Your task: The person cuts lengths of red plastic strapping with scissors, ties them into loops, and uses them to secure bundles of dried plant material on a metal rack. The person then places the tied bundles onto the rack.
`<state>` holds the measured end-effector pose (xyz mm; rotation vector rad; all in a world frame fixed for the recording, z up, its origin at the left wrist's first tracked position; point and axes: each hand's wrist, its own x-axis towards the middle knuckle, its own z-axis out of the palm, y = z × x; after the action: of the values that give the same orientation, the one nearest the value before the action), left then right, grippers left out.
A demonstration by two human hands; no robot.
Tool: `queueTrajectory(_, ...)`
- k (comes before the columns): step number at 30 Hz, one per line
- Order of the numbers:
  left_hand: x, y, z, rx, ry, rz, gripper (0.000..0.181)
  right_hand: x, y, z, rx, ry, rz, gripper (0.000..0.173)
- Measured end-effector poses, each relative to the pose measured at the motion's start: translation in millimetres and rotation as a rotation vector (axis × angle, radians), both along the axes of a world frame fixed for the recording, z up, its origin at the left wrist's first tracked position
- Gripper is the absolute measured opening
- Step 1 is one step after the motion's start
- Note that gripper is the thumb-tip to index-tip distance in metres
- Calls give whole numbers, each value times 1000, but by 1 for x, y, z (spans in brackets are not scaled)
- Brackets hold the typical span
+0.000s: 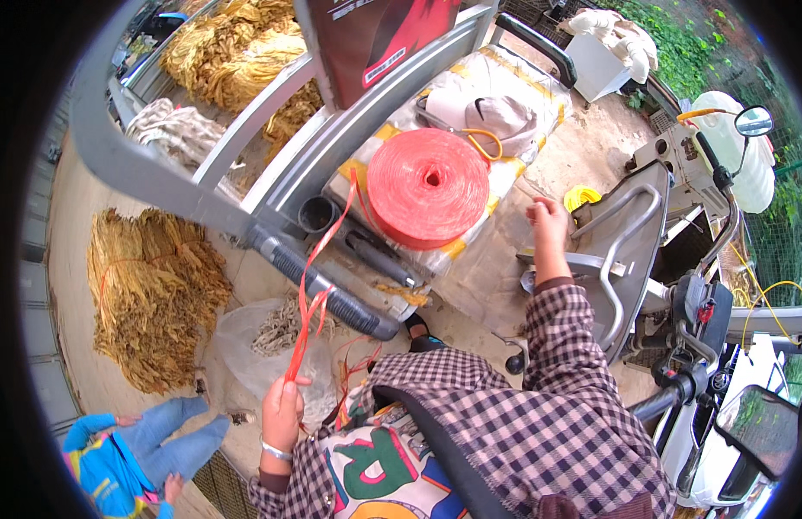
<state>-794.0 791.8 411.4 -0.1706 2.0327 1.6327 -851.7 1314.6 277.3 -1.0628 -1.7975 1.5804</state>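
My left hand (pixel 283 403), with a silver bracelet at the wrist, grips several strands of red plastic twine (pixel 303 324). The strands rise past a black ribbed grip (pixel 323 285) on a grey metal bar toward a large roll of red twine (pixel 427 185). That roll lies flat on a white package bound with yellow tape (pixel 511 74). Right of the roll, my right hand (pixel 549 220) hovers with its fingers curled in and nothing visible in them. Scissors with yellow-orange handles (pixel 484 144) lie behind the roll, beside a pale cap (pixel 505 120).
Bundles of dried yellow-brown leaves stand on the floor (pixel 154 298) and lie in a cart (pixel 239 52). A person in blue (pixel 122 460) is at lower left. Handlebars with a mirror (pixel 754 121) and a metal rack (pixel 621 259) are at right. A plastic bag (pixel 245 337) lies below the bar.
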Motion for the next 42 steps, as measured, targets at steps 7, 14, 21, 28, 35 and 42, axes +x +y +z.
queueTrajectory(7,7,9,13,28,-126,173,33,-120,24,-45,761,-58,304,15)
queueTrajectory(14,6,18,38,53,-251,252,35,-171,17,-39,668,-199,663,21)
queueTrajectory(21,3,19,41,478,-382,274,32,-164,26,-23,1071,-431,621,34)
queueTrajectory(28,-4,1,36,700,-434,251,29,-116,36,29,956,-459,256,29)
queueTrajectory(35,-12,-13,42,413,-326,159,33,-52,-124,115,-51,102,1119,55)
queueTrajectory(42,-12,-25,49,139,-198,137,33,-17,-197,135,-475,-324,1769,60)
